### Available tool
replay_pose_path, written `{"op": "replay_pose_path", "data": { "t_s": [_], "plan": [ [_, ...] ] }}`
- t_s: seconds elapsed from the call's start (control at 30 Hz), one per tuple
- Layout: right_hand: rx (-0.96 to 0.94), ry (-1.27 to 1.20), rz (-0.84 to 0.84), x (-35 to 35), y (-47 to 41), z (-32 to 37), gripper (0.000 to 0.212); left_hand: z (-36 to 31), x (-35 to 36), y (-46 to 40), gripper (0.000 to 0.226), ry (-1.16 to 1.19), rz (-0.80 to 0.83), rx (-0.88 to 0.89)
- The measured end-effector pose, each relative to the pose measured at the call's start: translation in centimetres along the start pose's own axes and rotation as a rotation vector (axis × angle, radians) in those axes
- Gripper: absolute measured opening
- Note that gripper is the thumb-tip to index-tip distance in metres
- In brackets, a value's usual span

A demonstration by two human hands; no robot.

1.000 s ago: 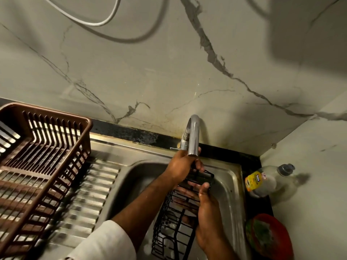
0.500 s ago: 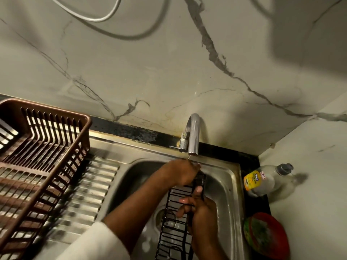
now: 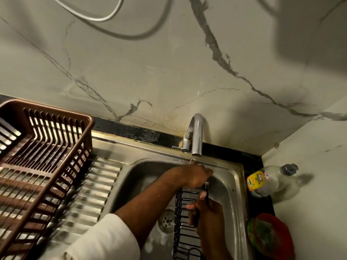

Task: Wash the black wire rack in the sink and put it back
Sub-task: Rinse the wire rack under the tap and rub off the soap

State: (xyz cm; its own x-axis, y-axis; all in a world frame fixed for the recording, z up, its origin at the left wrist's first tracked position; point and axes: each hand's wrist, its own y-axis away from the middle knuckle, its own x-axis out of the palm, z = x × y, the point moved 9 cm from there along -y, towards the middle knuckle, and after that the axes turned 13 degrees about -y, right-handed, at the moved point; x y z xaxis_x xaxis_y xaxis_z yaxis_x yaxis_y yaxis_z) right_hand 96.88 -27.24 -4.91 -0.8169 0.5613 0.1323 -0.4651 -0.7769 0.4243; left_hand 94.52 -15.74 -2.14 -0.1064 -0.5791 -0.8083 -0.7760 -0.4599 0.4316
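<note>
Your left hand [image 3: 195, 175] reaches across the sink [image 3: 234, 184] and grips the far end of the rack [image 3: 185, 237], fingers curled over its top edge just under the tap [image 3: 196, 136]. Your right hand [image 3: 206, 212] holds the rack's right side a little nearer to you, thumb and fingers closed round the wire. The rack stands tilted inside the basin, far end up, near end running out of view at the bottom, beside the drain [image 3: 167, 220]. Held like that, its top sits where the thin stream from the tap falls, so water can probably run down the wires and off into the drain. Judging by this, you are mid-rinse, and putting it back is yet to come.

On the left, a brown basket [image 3: 47, 147] rests on the ribbed steel drainboard [image 3: 93, 194]. On the dark counter [image 3: 259, 205] to the right a soap bottle [image 3: 266, 181] lies on its side, and nearer you sits a red bowl [image 3: 281, 239] with something green in it. Behind runs a pale marble-look wall [image 3: 169, 72] with grey veins, and a white cable [image 3: 105, 15] loops at the top. The light is dim.
</note>
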Motion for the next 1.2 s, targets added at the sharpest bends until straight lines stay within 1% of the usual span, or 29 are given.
{"op": "replay_pose_path", "data": {
  "t_s": [0.07, 0.13, 0.17, 0.23, 0.33, 0.47, 0.57, 0.67, 0.7, 0.77, 0.83, 0.87, 0.9, 0.97, 1.0, 1.07, 1.13, 1.17, 1.2],
  "plan": [
    [-0.048, 0.074, 0.032, 0.1, 0.2, 0.1, 0.064, 1.5, -0.3, 0.1, 0.033, 0.157, 0.001, -0.062],
    [-0.074, 0.118, 0.059, 0.3, 0.4, -0.1, 0.064, 2.6, 0.0, 0.0, 0.033, 0.316, 0.041, -0.111],
    [-0.076, 0.132, 0.059, 0.3, 0.4, -0.3, 0.064, 2.8, 0.2, -0.1, 0.035, 0.357, 0.055, -0.124],
    [-0.060, 0.134, 0.047, 0.2, -0.2, -0.5, 0.062, 1.6, 0.0, -0.1, 0.039, 0.339, 0.059, -0.078],
    [-0.045, 0.117, 0.026, 0.0, -1.4, -0.1, 0.061, -0.6, -0.3, 0.4, 0.038, 0.231, 0.078, -0.002],
    [-0.104, 0.162, 0.067, 0.5, -0.8, -0.1, 0.056, 1.4, -0.9, 0.2, 0.044, 0.275, 0.061, -0.116],
    [-0.185, 0.260, 0.131, 0.7, 0.5, -0.5, 0.061, 4.8, -0.2, -0.1, 0.047, 0.448, 0.020, -0.292],
    [-0.181, 0.237, 0.097, 0.4, 0.5, -0.9, 0.062, 5.8, 1.0, -0.4, 0.053, 0.580, -0.021, -0.337],
    [-0.168, 0.227, 0.083, 0.4, 0.3, -0.9, 0.063, 5.4, 1.3, -0.4, 0.057, 0.607, -0.024, -0.317],
    [-0.139, 0.201, 0.056, 0.4, -0.6, -0.9, 0.057, 3.6, 1.3, -0.2, 0.059, 0.595, -0.028, -0.240],
    [-0.134, 0.145, 0.037, 0.1, -1.1, -0.6, 0.053, 2.1, 1.1, 0.5, 0.049, 0.510, -0.002, -0.199],
    [-0.149, 0.124, 0.041, 0.0, -1.1, -0.3, 0.054, 2.4, 0.7, 0.8, 0.049, 0.545, -0.034, -0.224],
    [-0.167, 0.105, 0.047, -0.2, -0.9, -0.1, 0.062, 2.8, 0.2, 0.9, 0.050, 0.554, -0.083, -0.226],
    [-0.166, 0.034, 0.041, -1.0, -0.4, 0.1, 0.079, 3.9, 0.1, 1.2, 0.047, 0.589, -0.044, -0.224],
    [-0.151, -0.005, 0.027, -1.3, -0.1, 0.2, 0.083, 4.6, 0.0, 1.1, 0.047, 0.629, -0.051, -0.218],
    [-0.133, -0.064, 0.000, -1.9, 0.3, 0.5, 0.088, 6.0, 0.2, 1.3, 0.046, 0.690, -0.062, -0.259],
    [-0.141, -0.096, -0.037, -2.4, 0.3, 1.1, 0.090, 6.1, 0.5, 1.0, 0.047, 0.725, -0.112, -0.274],
    [-0.152, -0.097, -0.053, -2.5, 0.1, 1.5, 0.092, 5.4, 0.4, 1.0, 0.050, 0.714, -0.126, -0.258],
    [-0.160, -0.083, -0.064, -2.5, -0.2, 1.9, 0.092, 4.4, 0.1, 0.8, 0.052, 0.634, -0.132, -0.211]
  ]
}}
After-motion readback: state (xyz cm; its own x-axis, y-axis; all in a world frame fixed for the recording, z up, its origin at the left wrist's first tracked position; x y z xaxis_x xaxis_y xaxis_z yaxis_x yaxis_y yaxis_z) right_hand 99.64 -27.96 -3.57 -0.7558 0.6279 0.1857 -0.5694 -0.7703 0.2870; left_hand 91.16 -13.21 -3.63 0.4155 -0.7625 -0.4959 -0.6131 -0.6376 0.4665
